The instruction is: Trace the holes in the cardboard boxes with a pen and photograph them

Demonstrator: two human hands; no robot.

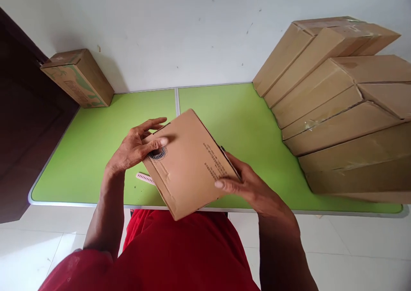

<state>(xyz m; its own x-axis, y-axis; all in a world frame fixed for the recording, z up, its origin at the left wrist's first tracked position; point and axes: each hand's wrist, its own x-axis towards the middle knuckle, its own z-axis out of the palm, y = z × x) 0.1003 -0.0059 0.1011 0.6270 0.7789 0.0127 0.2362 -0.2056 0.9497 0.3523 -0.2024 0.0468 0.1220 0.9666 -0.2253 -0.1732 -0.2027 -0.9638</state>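
A flat brown cardboard box (186, 167) is tilted above the front edge of the green table, with small printed text on its right side and a round printed mark near its left edge. My left hand (141, 143) grips the box's left side, its thumb on top by the round mark and its fingers partly hidden behind. On the opposite side my right hand (245, 184) holds the box, thumb on the upper face and fingers underneath. A pinkish strip with dark marks (145, 178) lies on the table, partly covered by the box.
Several large cardboard boxes (324, 102) stand leaning in a row at the table's right. A box with green print (78, 79) sits at the back left corner. Behind the green table (86, 154) rises a white wall (192, 34); a dark panel (28, 124) borders the left.
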